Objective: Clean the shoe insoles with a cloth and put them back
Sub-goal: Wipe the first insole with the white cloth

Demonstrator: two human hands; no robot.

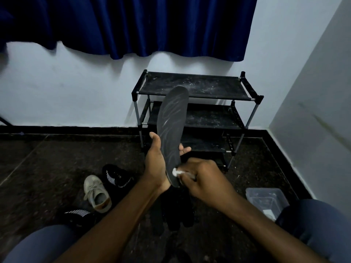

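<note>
- Black shoe, at eight o'clock from the frame's centre — a short line of pale lettering runs along its side, too small and blurred to be read.
- White stripes on that shoe and on a second black shoe, lower at eight o'clock — pattern only, no characters made out.
- Clear plastic box, at four o'clock: a small white patch inside, nothing on it legible.
- No word, brand or number can be read anywhere.
</note>
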